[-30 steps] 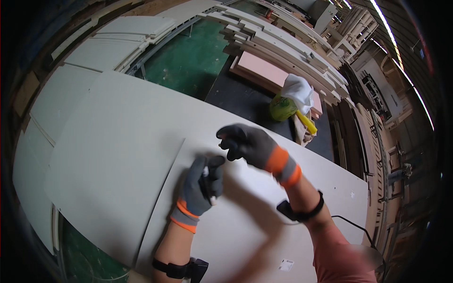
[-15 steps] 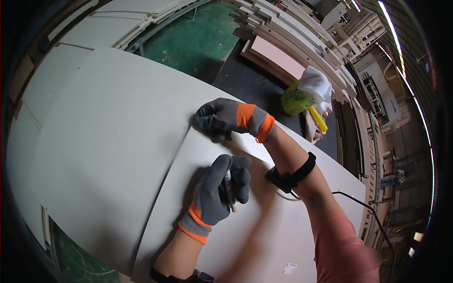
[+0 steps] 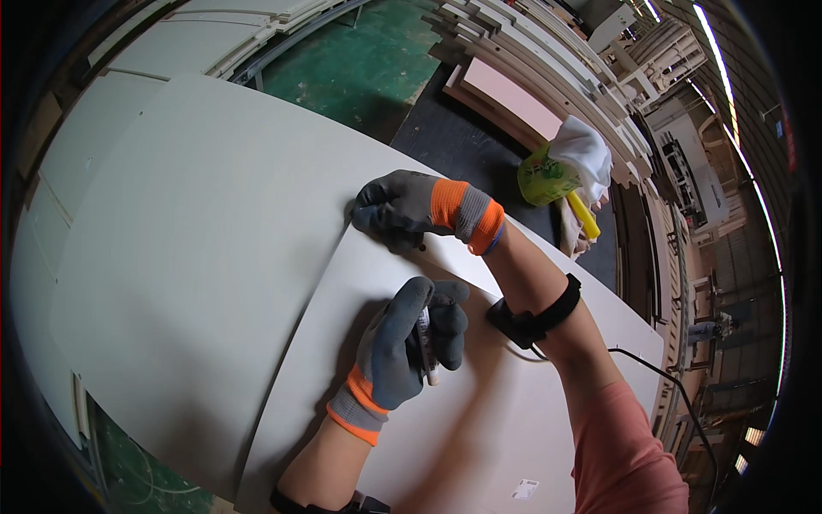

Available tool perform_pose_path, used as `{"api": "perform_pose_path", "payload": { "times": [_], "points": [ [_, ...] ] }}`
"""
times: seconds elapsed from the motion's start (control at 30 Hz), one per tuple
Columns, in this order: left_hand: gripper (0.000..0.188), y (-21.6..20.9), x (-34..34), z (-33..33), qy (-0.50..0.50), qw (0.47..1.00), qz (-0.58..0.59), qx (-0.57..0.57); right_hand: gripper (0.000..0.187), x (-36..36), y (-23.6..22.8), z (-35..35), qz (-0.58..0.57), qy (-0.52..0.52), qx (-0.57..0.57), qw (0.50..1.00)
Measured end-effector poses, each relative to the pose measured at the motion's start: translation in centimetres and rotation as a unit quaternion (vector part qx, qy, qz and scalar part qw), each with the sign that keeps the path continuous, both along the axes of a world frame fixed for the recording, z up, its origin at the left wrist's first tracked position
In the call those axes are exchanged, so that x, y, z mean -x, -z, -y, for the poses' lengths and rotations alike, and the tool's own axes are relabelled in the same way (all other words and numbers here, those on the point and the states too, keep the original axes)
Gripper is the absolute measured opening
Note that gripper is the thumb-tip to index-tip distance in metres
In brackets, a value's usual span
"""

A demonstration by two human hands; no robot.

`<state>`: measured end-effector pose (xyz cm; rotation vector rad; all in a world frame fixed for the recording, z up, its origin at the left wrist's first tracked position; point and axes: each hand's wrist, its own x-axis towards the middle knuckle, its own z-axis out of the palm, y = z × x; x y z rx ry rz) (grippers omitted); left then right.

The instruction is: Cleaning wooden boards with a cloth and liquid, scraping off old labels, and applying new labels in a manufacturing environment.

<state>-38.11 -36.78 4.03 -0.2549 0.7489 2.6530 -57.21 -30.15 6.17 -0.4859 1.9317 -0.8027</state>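
Observation:
Both my hands wear grey gloves with orange cuffs. My left hand (image 3: 409,338) is closed round a slim white marker pen (image 3: 427,347), held over a white panel (image 3: 505,411). My right hand (image 3: 407,210) is at this panel's far corner, its fingers curled and pressed down near the edge. A small dark tip shows under the right hand, but what those fingers hold is hidden. The white panel lies on a larger pale board (image 3: 197,231), which stretches away to the left.
Beyond the right forearm, a green container (image 3: 545,177) with a white cloth (image 3: 582,154) stands beside a yellow handle (image 3: 583,216) on a dark surface. Stacked boards (image 3: 514,81) rise behind. A black cable (image 3: 676,390) runs from the right wrist strap. Green floor (image 3: 342,68) shows past the board.
My left hand has shifted slightly to the right with the marker pen, which is a little more upright. My right hand stays at the panel corner, its fingers nearly unchanged.

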Motion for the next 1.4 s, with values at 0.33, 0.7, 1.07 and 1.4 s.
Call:
{"api": "perform_pose_path", "payload": {
  "times": [0.33, 0.7, 1.07, 1.4],
  "points": [
    [0.047, -0.3, 0.1, -0.1, 0.006, 1.0, -0.002, -0.001, 0.027, -0.1, -1.4, 0.2, -0.015, -0.01, -0.03, 0.999],
    [0.05, -0.3, 0.0, 0.1, 0.007, 1.0, -0.009, 0.006, 0.025, 0.1, -1.1, 0.5, -0.084, -0.06, -0.02, 0.994],
    [0.049, 0.0, 0.1, 0.2, 0.001, 1.0, -0.016, 0.012, 0.021, 0.1, -1.1, 0.5, -0.074, -0.068, -0.001, 0.995],
    [0.048, 0.0, 0.0, 0.2, 0.006, 1.0, -0.006, 0.004, 0.02, -0.2, -1.0, 0.3, -0.124, -0.038, 0.002, 0.991]
  ]
}}
